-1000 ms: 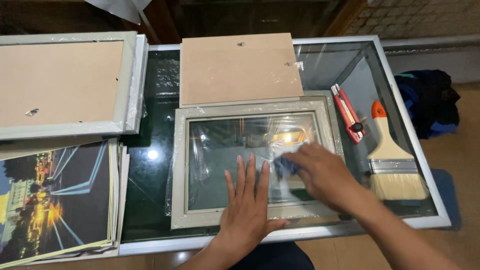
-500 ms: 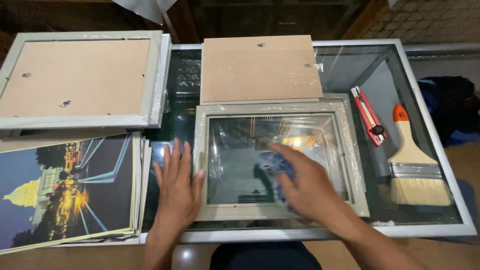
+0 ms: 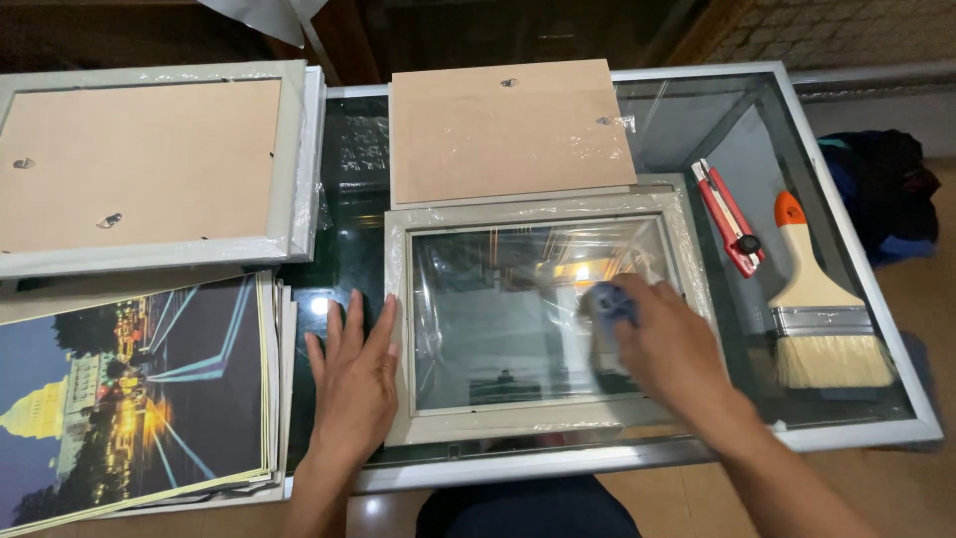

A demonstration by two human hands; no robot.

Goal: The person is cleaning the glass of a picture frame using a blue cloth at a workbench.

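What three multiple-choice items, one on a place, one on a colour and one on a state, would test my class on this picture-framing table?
1. Where does the left hand rest?
A. flat on the glass table beside the frame's left edge
B. on the paintbrush
C. on the stack of prints

2. What colour is the utility knife?
A. green
B. red
C. yellow

3. What is the state of the right hand?
A. open and empty
B. closed on a blue cloth
C. holding the backing board

Answers:
1 A, its palm lies flat by the grey frame.
2 B, its body is red, near the paintbrush.
3 B, the cloth shows at its fingers on the frame's glass.
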